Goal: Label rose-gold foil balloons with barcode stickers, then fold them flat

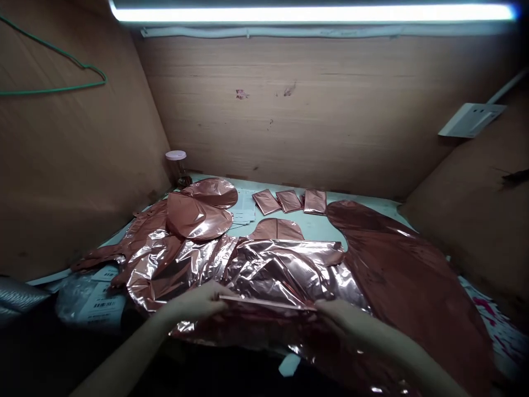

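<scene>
- Left hand (198,302) low centre-left, fingers curled and pinched on the left end of a folded strip of rose-gold foil balloon (268,275).
- Right hand (336,314) low centre-right, fingers closed on the right end of the same folded edge; exact fingertip contact hard to tell (dim and blurred).
- The held foil balloon lies crumpled on the near part of the table (322,223), straight ahead of the person, its near edge pulled taut between both hands.
- More crumpled foil (152,264) spreads to the left, touching the held piece.
- Two round flat foil balloons (198,212) overlap each other at back left.
- A large flat foil sheet (405,270) covers the right side of the table, just beside the held piece.
- Three small folded foil packets (289,201) sit in a row near the back wall, close together.
- A half-round foil piece (276,229) lies just behind the crumpled balloon.
- Small jar with pale lid (177,165) in the back left corner.
- Plastic bag with barcode labels (97,300) at far left, near the left forearm.
- Green wire hanger (61,88) on the left cardboard wall; white socket box (471,118) on the right wall; tube light (309,12) along the top.
</scene>
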